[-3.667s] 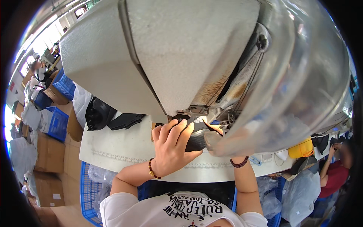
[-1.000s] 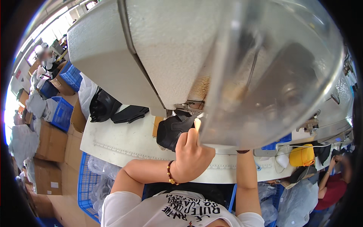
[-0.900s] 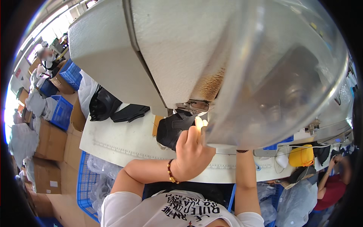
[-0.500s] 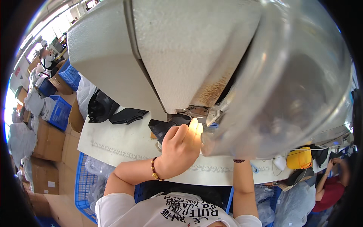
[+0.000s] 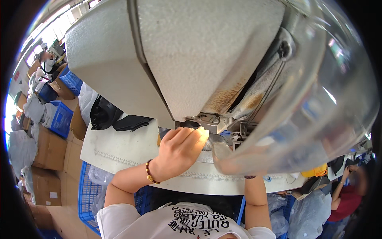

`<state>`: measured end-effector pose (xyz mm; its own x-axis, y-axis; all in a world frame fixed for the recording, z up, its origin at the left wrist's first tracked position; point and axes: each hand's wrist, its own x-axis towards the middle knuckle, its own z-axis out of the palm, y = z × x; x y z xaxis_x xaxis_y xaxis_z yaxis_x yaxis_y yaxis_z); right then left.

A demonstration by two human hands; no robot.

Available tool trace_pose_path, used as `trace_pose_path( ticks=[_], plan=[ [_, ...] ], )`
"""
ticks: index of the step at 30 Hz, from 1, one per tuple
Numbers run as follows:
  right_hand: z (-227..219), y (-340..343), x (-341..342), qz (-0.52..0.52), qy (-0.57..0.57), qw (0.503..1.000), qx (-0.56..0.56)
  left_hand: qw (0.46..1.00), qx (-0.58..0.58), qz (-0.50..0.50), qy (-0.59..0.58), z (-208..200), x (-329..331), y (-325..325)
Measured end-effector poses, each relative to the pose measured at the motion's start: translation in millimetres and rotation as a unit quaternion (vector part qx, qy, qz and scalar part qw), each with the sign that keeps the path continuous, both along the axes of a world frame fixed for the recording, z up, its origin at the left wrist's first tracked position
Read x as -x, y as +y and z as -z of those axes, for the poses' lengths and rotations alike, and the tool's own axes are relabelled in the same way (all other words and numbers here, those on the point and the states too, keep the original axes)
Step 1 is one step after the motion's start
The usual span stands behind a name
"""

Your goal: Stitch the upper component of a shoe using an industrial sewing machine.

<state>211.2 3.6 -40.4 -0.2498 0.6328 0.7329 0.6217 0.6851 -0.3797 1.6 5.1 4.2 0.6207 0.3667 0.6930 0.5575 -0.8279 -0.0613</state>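
Pale worktable (image 5: 119,139) spreads around the left hand (image 5: 178,151), a ruler scale (image 5: 119,158) curving along it past the wrist, nearer the body than the fingers. Out to this hand's far left, cardboard boxes (image 5: 49,149) stand on a tiled floor (image 5: 73,159), a blue crate (image 5: 60,121) just beyond, strip lights glowing at the room's far edge. Closer in, below and left of the wrist, here's a blue basket (image 5: 84,203) stuffed with clear plastic bags (image 5: 99,175). Beyond the fingers to the left, black molded pieces (image 5: 133,122) lie on the tabletop; directly ahead looms the big grey sewing machine (image 5: 203,63). And the work itself: a dark textured piece (image 5: 215,140) sits by the left fingertips, showing to their right, under the machine. Those fingers are bent and bunched together, lamp-lit at the tips; whether they pinch the piece, can't tell! Over to the right, the right hand (image 5: 240,164) blurs behind a clear cover (image 5: 318,103), its grip impossible to read. Farther right of it, a yellow item (image 5: 316,172) and a person in dark red (image 5: 346,199).
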Motion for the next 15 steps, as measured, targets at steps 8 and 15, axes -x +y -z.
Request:
trace_pose_path(
  ticks=[8, 15],
  plan=[
    [-9.7, -12.3, -0.5, 0.078, -0.230, 0.962, -0.128, 0.998, 0.034, 0.032, 0.037, -9.2, 17.2, 12.5],
    [-12.3, -12.8, 10.6, 0.043, -0.047, 0.986, -0.157, 0.994, 0.038, 0.013, 0.102, -23.3, 18.1, 9.9]
  ],
)
